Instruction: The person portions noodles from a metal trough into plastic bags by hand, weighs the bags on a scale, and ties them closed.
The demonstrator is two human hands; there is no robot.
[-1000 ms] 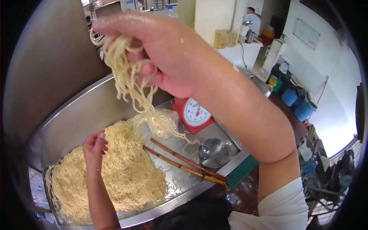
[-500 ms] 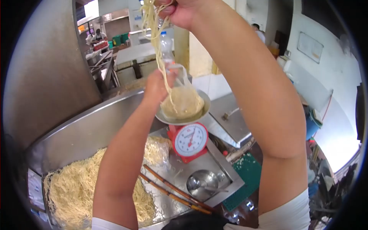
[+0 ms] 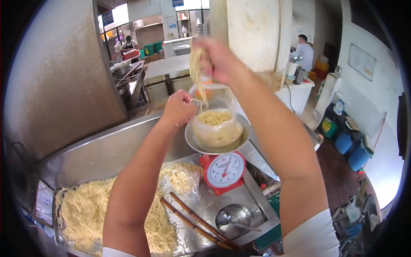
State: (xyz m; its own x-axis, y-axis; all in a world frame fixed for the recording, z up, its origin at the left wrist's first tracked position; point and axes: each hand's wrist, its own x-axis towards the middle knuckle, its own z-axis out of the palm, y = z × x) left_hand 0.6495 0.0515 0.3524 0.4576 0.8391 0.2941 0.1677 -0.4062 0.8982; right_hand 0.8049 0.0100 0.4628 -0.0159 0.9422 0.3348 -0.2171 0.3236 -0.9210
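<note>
My right hand (image 3: 220, 62) is closed around a hank of noodles (image 3: 197, 70), which dangles over the mouth of a clear plastic bag (image 3: 216, 136). Pale noodles (image 3: 214, 116) fill the lower part of this bag. It rests in the metal pan (image 3: 245, 141) of a red dial scale (image 3: 224, 170). At the bag's upper left edge, the fingers of my left hand (image 3: 180, 108) are pinched on the plastic, with a strand of noodle beside them. The right hand is slightly blurred.
Loose noodles (image 3: 85, 210) heap in the steel tray, next to a bagged portion (image 3: 184, 177). Two long wooden sticks (image 3: 195, 222) and a metal bowl (image 3: 239, 216) with a ladle lie in front. People (image 3: 305, 53) stand in the background.
My right hand has come down with the noodles, whose hanging strands now end nearer the bag. The bag's mouth stands wider. The head view has shifted, showing more of the room.
</note>
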